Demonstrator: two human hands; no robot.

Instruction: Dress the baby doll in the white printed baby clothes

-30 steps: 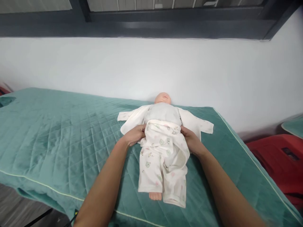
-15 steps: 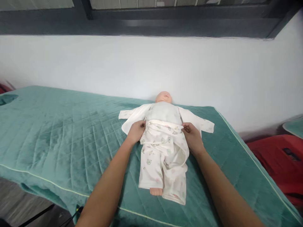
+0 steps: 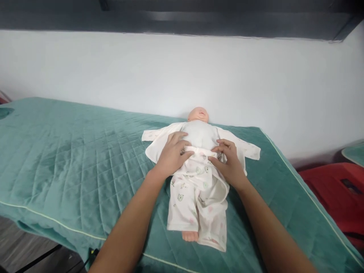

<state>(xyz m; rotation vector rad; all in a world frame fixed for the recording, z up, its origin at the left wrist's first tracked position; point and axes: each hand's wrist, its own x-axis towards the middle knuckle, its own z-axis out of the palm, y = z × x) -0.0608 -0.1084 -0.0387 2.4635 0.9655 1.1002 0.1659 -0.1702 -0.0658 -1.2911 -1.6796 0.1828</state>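
Observation:
A baby doll [image 3: 198,114] lies on its back with its head toward the wall. White printed baby trousers [image 3: 184,203] cover its hips and legs, and one foot [image 3: 190,236] sticks out of the trouser leg on the left. Its white top [image 3: 244,147] is spread out under the arms, leaving the pale torso [image 3: 201,132] bare. My left hand [image 3: 173,156] lies at the left of the waistband, fingers apart and thumb on the cloth. My right hand [image 3: 228,162] rests at the waistband's right side, also with spread fingers, its thumb touching the trousers.
The doll lies on a bed with a green quilted cover [image 3: 85,163], against a white wall [image 3: 127,76]. A dark ledge [image 3: 182,22] runs above. On the right stands a red chair [image 3: 330,189]. Cables [image 3: 82,265] hang near the bed's front edge.
Both hands have let go of the waistband's sides and moved inward over the waist, their fingers spreading. The view has tilted slightly downward.

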